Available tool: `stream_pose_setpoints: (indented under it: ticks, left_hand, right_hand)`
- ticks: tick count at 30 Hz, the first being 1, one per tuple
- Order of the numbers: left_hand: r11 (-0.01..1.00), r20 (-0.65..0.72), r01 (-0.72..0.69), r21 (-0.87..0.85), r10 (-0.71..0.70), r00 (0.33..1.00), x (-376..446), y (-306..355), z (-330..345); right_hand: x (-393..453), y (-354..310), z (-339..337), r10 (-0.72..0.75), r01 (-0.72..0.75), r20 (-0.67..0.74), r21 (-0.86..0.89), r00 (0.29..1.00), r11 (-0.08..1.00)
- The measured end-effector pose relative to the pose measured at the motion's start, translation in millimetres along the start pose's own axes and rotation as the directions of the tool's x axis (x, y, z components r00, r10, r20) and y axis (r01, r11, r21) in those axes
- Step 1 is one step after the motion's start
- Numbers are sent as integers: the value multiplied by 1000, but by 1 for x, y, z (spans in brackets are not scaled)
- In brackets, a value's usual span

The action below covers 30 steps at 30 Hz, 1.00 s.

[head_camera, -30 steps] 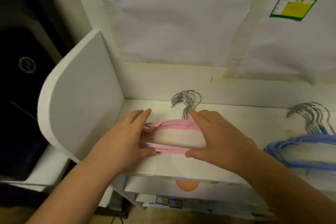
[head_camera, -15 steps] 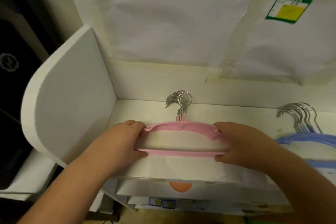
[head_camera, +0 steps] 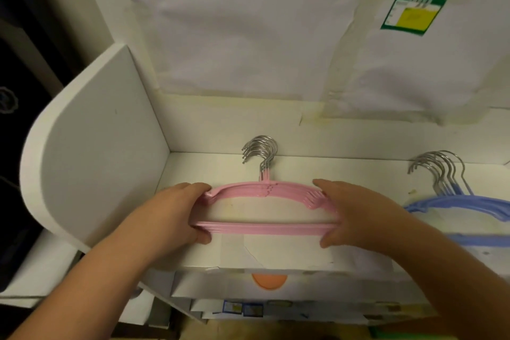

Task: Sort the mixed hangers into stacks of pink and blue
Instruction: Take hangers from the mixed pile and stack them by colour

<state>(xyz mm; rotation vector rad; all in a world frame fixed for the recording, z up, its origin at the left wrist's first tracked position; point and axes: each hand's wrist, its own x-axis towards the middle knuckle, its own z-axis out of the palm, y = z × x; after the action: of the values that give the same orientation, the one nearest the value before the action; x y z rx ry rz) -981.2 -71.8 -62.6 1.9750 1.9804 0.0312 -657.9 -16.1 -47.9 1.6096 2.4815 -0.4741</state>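
A stack of several pink hangers (head_camera: 265, 228) lies flat on the white shelf (head_camera: 345, 171), metal hooks pointing to the back wall. My left hand (head_camera: 176, 218) grips the stack's left end, thumb under the bottom bar. My right hand (head_camera: 358, 215) grips its right end the same way. A stack of several blue hangers (head_camera: 474, 203) lies on the shelf to the right, apart from the pink stack, partly cut off by the frame edge and by my right forearm.
A white rounded side panel (head_camera: 91, 152) closes the shelf on the left. The back wall is covered in white sheeting with a green and yellow label (head_camera: 412, 14). Below the shelf's front edge are papers and an orange shape (head_camera: 269, 281).
My hands spread from the middle of the pink stack out to its two ends and closed on them. The pink hangers now sit squared together.
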Motion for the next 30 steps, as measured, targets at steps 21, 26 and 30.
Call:
stream_pose_setpoints:
  ticks: [21,26,30]
  left_hand:
    - [994,-84,67,-82,-74,994,-1,-6,0]
    - [990,-96,78,-114,-89,991,-1,-9,6]
    - [996,-115,61,-58,-67,991,1,-6,3]
  right_hand:
    - [-16,19,5,-48,52,-74,55,996,997]
    - [-14,17,5,-17,24,-61,116,998,993]
    - [-13,20,5,-2,18,-103,153,995,988]
